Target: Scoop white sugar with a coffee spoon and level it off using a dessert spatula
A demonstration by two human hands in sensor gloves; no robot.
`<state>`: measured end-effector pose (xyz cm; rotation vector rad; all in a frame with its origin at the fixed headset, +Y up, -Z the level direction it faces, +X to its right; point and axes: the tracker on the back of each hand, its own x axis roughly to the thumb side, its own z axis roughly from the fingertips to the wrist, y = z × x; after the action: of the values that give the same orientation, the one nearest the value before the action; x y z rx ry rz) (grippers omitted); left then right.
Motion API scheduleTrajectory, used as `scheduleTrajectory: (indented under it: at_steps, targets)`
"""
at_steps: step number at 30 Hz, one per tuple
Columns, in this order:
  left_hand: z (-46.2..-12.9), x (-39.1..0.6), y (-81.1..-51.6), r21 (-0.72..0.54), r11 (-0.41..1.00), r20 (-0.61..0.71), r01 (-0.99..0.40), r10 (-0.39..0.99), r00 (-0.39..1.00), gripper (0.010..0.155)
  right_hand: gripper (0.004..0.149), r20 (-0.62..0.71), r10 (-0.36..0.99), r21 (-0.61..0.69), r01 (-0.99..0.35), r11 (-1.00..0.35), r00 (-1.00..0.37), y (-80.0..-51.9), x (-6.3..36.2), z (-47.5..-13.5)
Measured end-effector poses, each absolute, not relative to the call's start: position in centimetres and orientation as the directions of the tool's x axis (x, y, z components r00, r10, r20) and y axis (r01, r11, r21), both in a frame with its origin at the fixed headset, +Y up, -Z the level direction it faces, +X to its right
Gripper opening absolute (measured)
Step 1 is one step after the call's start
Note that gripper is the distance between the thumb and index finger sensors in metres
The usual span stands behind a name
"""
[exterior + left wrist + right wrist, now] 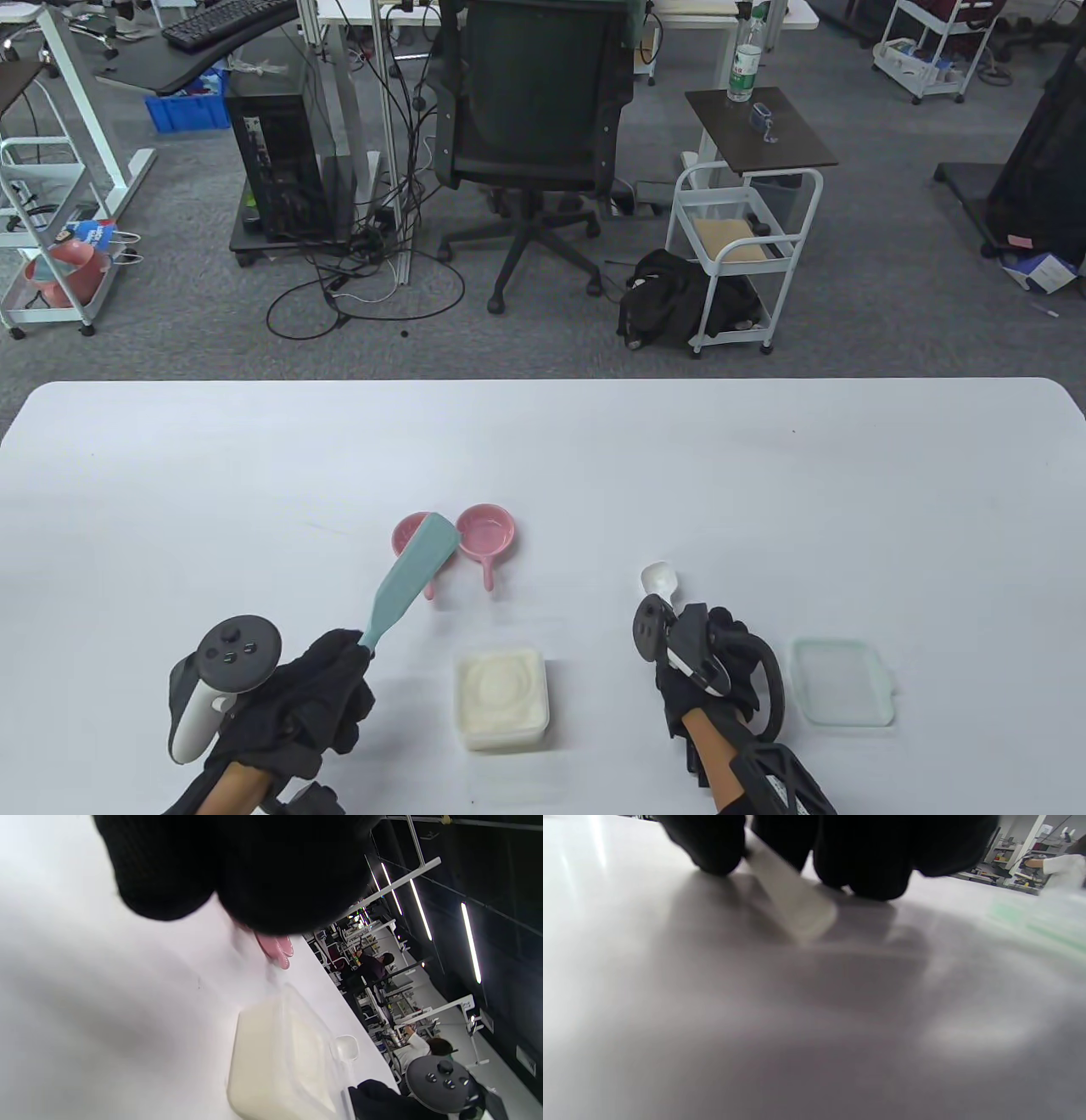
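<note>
- Left hand grips the teal dessert spatula by its handle, blade angled toward one o'clock over the pink dishes
- Right hand pinches the white coffee spoon, bowl pointing toward eleven o'clock
- Sugar tub sits between the hands; its lid lies at three o'clock of the right hand

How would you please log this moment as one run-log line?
left hand: holds teal dessert spatula | right hand: holds white plastic coffee spoon, empty | open square sugar container: untouched between hands
</note>
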<state>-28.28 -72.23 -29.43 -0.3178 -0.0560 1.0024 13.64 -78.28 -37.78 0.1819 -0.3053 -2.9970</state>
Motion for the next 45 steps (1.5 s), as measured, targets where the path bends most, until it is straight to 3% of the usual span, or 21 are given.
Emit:
scheduleTrajectory:
  at_steps: [3,7,10,20,24,28,35,41,45]
  targets:
    - [-29.2,-28.4,-72.2,-0.272,0.557,-0.085,-0.785,0.799,0.596,0.055,0.040,-0.067,-0.151,0.111,0.143,-0.983,-0.986,-77.5,13.3,-37.0]
    - [-28.8,-28.0,-72.0,-0.250,0.640,-0.062,-0.727,0.738,0.671,0.055,0.038,0.016,-0.086,-0.178,0.082,-0.981,-0.996,-74.3,12.3,-35.3]
    - [-28.5,-27.1,-72.4,-0.262,0.643,-0.039,-0.720,0.738,0.673,0.057,0.038,0.087,-0.037,-0.246,0.015,-0.969,-0.995,-72.1,11.1,-33.7]
    - [-28.4,-25.1,-72.0,-0.218,0.726,-0.034,-0.652,0.662,0.748,0.055,0.055,0.286,0.198,0.008,-0.204,-0.979,-0.938,-72.5,7.4,-30.1]
    - [-28.6,-24.4,-71.5,-0.282,0.779,-0.019,-0.560,0.579,0.815,0.059,0.059,0.330,0.311,0.071,-0.305,-0.950,-0.891,-72.6,7.4,-29.3]
    - [-28.0,-23.8,-72.1,-0.242,0.856,0.020,-0.456,0.474,0.880,0.059,0.051,0.389,0.129,-0.011,-0.145,-0.989,-0.912,-72.5,6.8,-28.0]
    - [-27.3,-23.4,-72.3,-0.235,0.856,0.055,-0.461,0.485,0.873,0.058,0.044,0.469,-0.137,-0.248,0.018,-0.969,-0.872,-72.4,5.8,-25.5]
    - [-27.0,-23.2,-72.4,-0.232,0.862,0.076,-0.452,0.479,0.875,0.058,0.043,0.498,-0.374,-0.378,0.192,-0.905,-0.782,-73.4,4.9,-24.6]
    - [-27.1,-23.0,-72.6,-0.245,0.873,0.078,-0.423,0.452,0.888,0.058,0.043,0.517,-0.337,-0.331,0.180,-0.926,-0.787,-73.5,4.6,-24.5]
